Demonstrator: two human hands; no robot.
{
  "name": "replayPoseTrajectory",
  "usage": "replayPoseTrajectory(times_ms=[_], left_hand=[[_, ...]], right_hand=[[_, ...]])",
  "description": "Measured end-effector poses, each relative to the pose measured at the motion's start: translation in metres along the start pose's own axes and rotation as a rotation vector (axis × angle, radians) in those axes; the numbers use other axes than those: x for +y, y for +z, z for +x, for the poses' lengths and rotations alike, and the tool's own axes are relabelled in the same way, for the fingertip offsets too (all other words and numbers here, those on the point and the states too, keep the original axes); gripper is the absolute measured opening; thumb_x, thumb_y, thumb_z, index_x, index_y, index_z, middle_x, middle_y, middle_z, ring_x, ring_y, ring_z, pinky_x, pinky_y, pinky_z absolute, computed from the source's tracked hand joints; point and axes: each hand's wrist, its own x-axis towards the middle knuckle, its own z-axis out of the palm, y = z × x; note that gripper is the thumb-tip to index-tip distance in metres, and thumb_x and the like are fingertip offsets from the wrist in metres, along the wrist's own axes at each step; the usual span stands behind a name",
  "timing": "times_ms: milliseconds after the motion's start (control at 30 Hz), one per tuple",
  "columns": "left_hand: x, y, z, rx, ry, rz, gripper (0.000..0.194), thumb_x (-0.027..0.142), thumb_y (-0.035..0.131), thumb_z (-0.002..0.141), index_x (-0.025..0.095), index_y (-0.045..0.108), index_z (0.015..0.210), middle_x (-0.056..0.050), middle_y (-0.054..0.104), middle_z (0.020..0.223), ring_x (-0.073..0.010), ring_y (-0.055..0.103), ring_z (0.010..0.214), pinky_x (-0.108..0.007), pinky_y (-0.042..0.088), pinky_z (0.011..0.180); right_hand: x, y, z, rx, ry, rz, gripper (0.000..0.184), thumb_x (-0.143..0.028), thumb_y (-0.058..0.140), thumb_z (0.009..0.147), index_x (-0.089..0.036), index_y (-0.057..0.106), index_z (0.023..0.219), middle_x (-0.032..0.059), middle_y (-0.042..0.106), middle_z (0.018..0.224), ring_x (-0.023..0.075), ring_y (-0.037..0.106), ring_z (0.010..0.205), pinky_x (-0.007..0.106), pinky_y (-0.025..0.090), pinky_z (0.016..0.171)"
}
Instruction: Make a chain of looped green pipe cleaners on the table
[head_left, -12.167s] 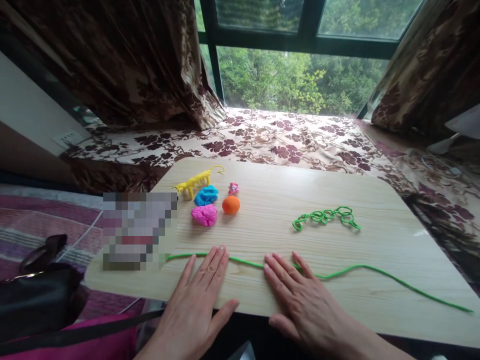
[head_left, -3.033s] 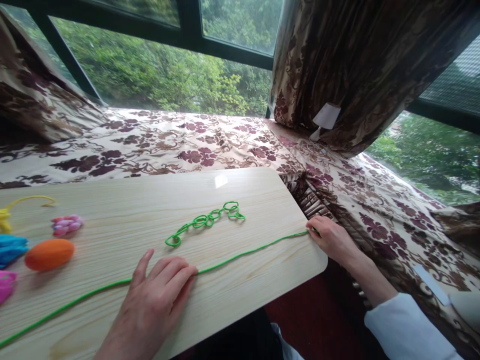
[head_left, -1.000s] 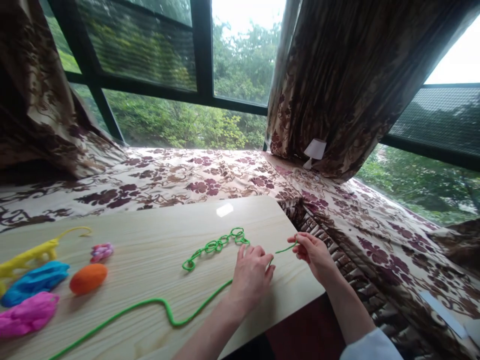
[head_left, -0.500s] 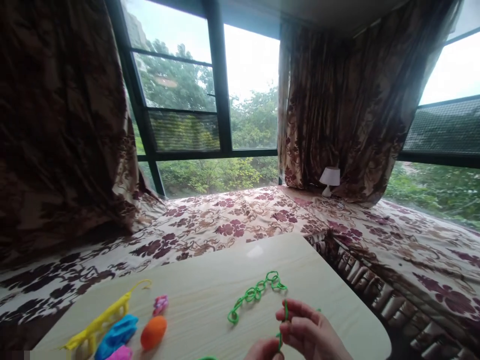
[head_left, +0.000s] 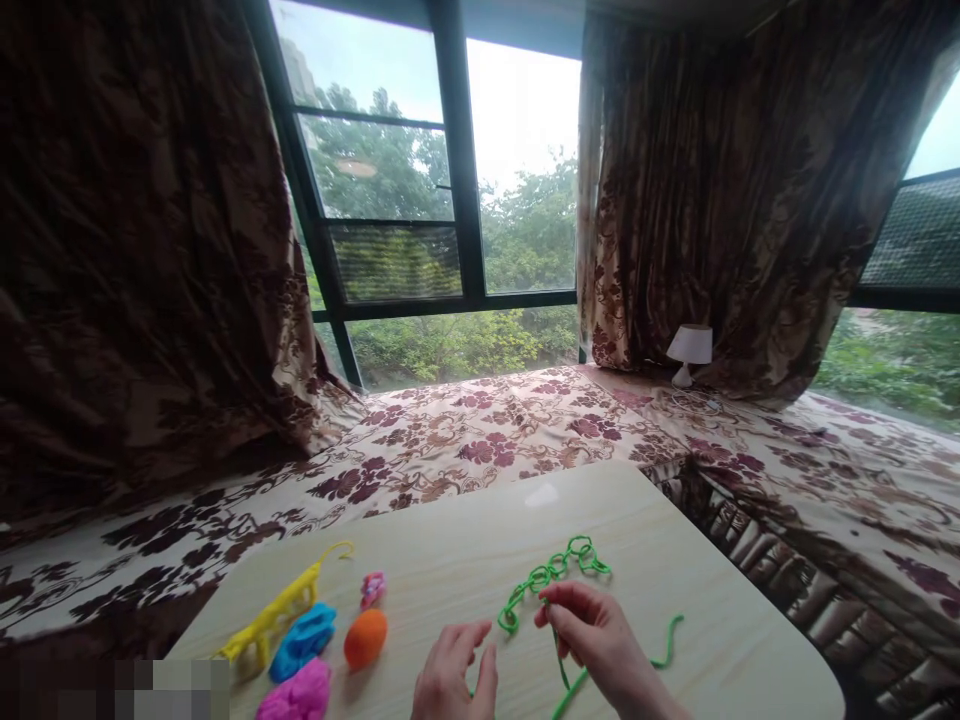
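Note:
My right hand [head_left: 592, 630] is closed in a pinch on the upper end of a thin green strand [head_left: 559, 660], which hangs down below the fingertips. Just behind those fingertips, a chain of linked green loops [head_left: 538, 576] lies on the pale table. To the left, my left hand [head_left: 454, 670] is held low over the table with its fingers apart and nothing visible between them. A bit of green shows by its thumb. Beneath and beside my right wrist lies more green strand [head_left: 670, 640], partly covered by the arm.
On the table [head_left: 450, 540] at left are a yellow toothed piece [head_left: 281, 610] with a curled tail, a blue lump [head_left: 302, 642], a pink lump [head_left: 296, 692], an orange egg-shaped piece [head_left: 365, 639] and a small pink-and-red piece [head_left: 372, 590]. A white lamp [head_left: 690, 345] stands on the floral-covered ledge.
My left hand has let go of the green strand, moved left and opened. My right hand still pinches the strand. The view has shifted left, showing more green strand at right.

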Motion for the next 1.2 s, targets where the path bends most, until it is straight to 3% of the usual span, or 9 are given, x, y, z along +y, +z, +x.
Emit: replayPoseTrajectory(times_ms=[67, 133, 233, 367, 767, 1200], left_hand=[[0.004, -0.004, 0.01, -0.035, 0.006, 0.194, 0.024, 0.025, 0.045, 0.076, 0.023, 0.064, 0.09, -0.005, 0.061, 0.091, -0.02, 0.056, 0.088, -0.034, 0.041, 0.077], [0.008, -0.002, 0.017, -0.092, -0.017, 0.326, 0.026, 0.018, 0.045, 0.074, 0.025, 0.064, 0.091, -0.004, 0.06, 0.094, -0.0205, 0.053, 0.094, -0.035, 0.037, 0.08], [0.012, 0.003, 0.02, -0.159, -0.038, 0.398, 0.027, 0.015, 0.047, 0.072, 0.026, 0.063, 0.091, -0.003, 0.059, 0.095, -0.0193, 0.052, 0.094, -0.033, 0.035, 0.08], [0.009, 0.008, 0.022, -0.166, -0.038, 0.412, 0.022, 0.018, 0.047, 0.074, 0.026, 0.062, 0.088, -0.002, 0.058, 0.093, -0.0186, 0.051, 0.092, -0.032, 0.033, 0.079], [-0.001, 0.01, 0.027, -0.153, 0.008, 0.324, 0.019, 0.018, 0.047, 0.074, 0.025, 0.063, 0.08, -0.002, 0.059, 0.091, -0.0191, 0.051, 0.091, -0.033, 0.035, 0.081], [-0.002, 0.011, 0.026, -0.139, 0.011, 0.144, 0.021, 0.017, 0.046, 0.073, 0.024, 0.063, 0.082, -0.002, 0.064, 0.086, -0.0189, 0.055, 0.089, -0.036, 0.038, 0.088]], right_hand=[[-0.005, 0.001, 0.005, 0.008, -0.132, -0.242, 0.018, -0.032, 0.058, 0.076, -0.017, 0.067, 0.082, 0.0044, 0.067, 0.074, 0.0161, 0.058, 0.067, 0.028, 0.043, 0.063], [-0.008, 0.003, 0.01, 0.045, -0.268, -0.509, 0.014, -0.024, 0.056, 0.078, -0.02, 0.068, 0.082, 0.0031, 0.066, 0.076, 0.0177, 0.056, 0.078, 0.03, 0.04, 0.074], [-0.002, 0.008, 0.018, 0.094, -0.405, -0.813, 0.018, -0.015, 0.055, 0.077, -0.024, 0.066, 0.087, 0.0008, 0.065, 0.076, 0.0176, 0.053, 0.082, 0.03, 0.035, 0.078], [0.013, 0.013, 0.026, 0.055, -0.458, -1.026, 0.015, -0.014, 0.054, 0.08, -0.025, 0.063, 0.077, -0.0021, 0.062, 0.071, 0.0159, 0.051, 0.078, 0.029, 0.03, 0.076], [0.034, 0.021, 0.033, -0.01, -0.481, -1.248, 0.009, -0.016, 0.054, 0.081, -0.021, 0.057, 0.073, -0.0004, 0.056, 0.075, 0.0162, 0.047, 0.077, 0.028, 0.028, 0.073], [0.039, 0.025, 0.028, -0.022, -0.404, -1.134, 0.011, -0.011, 0.054, 0.077, -0.022, 0.057, 0.079, -0.002, 0.061, 0.075, 0.0151, 0.05, 0.076, 0.026, 0.03, 0.074]])
